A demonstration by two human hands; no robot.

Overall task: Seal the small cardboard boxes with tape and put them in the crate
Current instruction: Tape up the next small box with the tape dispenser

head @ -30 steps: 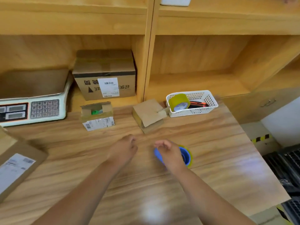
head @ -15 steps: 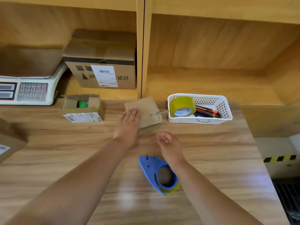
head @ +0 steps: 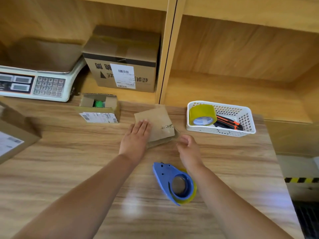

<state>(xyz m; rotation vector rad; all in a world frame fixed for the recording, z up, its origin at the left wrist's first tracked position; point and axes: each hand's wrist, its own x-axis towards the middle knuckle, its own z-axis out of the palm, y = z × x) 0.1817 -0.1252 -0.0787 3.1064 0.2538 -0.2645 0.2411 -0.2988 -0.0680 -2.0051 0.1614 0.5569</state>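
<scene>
an open small box (head: pixel 99 109) sits at ten o'clock of the closed small cardboard box (head: pixel 159 120). the left hand (head: pixel 136 138) presses flat on the closed one, fingers straight. at that box's five o'clock the right hand (head: pixel 188 149) curls loosely, seemingly holding nothing. the tape dispenser (head: pixel 174 181) lies at six, the white basket (head: pixel 247 118) at two.

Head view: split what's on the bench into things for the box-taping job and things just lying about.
Job: closed box under the left hand, open small box, blue tape dispenser.
Lying about: scale, large labelled box, white basket with tape roll and cutters.
</scene>
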